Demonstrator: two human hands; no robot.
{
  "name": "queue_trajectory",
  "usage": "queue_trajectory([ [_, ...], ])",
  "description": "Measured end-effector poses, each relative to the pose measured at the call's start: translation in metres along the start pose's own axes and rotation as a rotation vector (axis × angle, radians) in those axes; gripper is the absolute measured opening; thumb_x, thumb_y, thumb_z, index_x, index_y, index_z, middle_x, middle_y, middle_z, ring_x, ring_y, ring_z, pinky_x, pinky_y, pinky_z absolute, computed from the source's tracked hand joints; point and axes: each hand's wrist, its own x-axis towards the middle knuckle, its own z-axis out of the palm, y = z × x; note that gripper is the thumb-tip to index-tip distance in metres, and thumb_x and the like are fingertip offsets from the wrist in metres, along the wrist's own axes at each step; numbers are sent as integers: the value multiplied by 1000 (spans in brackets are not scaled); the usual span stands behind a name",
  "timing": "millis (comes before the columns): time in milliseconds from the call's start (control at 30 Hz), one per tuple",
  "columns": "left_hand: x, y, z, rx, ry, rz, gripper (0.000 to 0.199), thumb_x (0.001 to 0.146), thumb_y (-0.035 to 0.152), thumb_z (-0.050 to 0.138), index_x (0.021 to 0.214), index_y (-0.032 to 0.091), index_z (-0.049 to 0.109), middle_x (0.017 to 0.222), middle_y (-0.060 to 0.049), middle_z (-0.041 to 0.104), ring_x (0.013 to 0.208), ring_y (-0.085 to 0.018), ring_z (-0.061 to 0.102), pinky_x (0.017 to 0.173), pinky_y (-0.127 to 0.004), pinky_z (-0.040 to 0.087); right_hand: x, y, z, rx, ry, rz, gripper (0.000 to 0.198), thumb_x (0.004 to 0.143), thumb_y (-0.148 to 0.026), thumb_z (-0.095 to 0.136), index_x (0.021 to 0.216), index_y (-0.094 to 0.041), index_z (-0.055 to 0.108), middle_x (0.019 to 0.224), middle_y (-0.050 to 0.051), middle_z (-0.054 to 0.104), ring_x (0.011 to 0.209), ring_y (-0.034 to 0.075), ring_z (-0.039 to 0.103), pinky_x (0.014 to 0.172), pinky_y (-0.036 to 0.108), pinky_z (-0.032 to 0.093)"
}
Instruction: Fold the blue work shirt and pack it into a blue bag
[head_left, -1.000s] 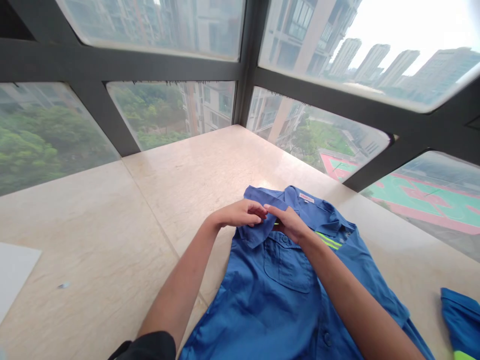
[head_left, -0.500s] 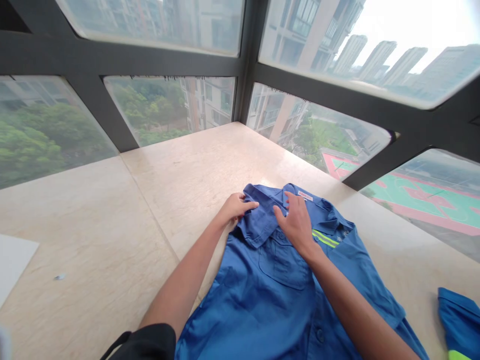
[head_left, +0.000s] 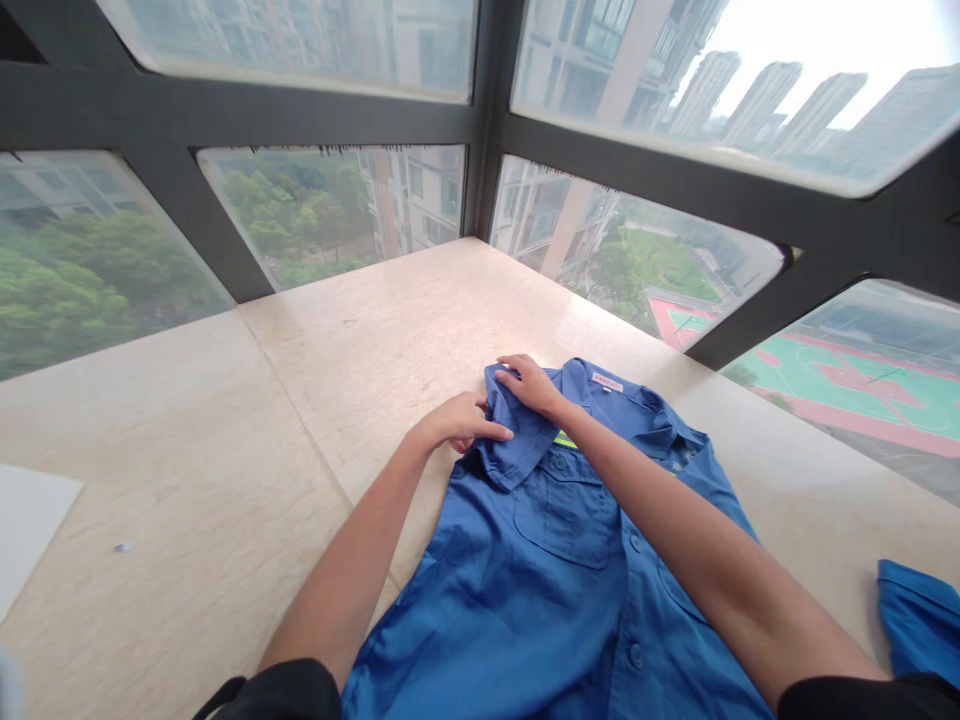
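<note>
A blue work shirt (head_left: 525,600) lies spread front up, its collar toward the window corner, buttons and chest pocket showing. One sleeve (head_left: 517,435) is folded inward over the shoulder at the left. My left hand (head_left: 461,422) grips the outer edge of that fold, thumb on top and the other fingers partly hidden beneath. At the fold's far corner, my right hand (head_left: 531,382) has its thumb and fingers closed on the cloth. My right forearm crosses over the shirt's chest and hides part of the yellow-green stripe (head_left: 566,440).
The shirt rests on a beige stone sill (head_left: 300,400) bounded by dark window frames (head_left: 484,130). A white sheet-like thing (head_left: 30,525) and a small scrap (head_left: 124,546) are at the left. More blue cloth (head_left: 919,615) lies at the right edge.
My right hand has moved left and away from me, from over the collar to the far corner of the folded sleeve. My left hand has slid slightly toward me along the fold.
</note>
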Motion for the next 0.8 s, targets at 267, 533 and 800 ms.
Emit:
queue_trajectory([
  [267, 2, 0, 1, 84, 57, 24, 32, 64, 43, 79, 66, 17, 61, 50, 2, 56, 45, -14, 55, 39, -22, 41, 2, -22, -13, -117, -18, 213, 46, 93, -55, 54, 110, -15, 70, 104, 13, 72, 99, 26, 66, 84, 32, 45],
  [533, -5, -4, -4, 44, -5, -48, 46, 61, 45, 82, 50, 19, 46, 39, 5, 43, 39, -12, 49, 38, -21, 40, 25, -9, -12, 133, -115, 337, 17, 82, -30, 70, 85, -14, 74, 83, 6, 73, 79, 17, 64, 70, 24, 44],
  [800, -13, -8, -21, 31, -168, -183, 45, 49, 46, 90, 59, 18, 56, 52, 1, 59, 46, -15, 58, 44, -24, 46, 6, 7, -6, 382, 45, 485, 19, 85, -27, 61, 96, -14, 69, 80, 2, 71, 59, 10, 55, 56, 20, 42],
])
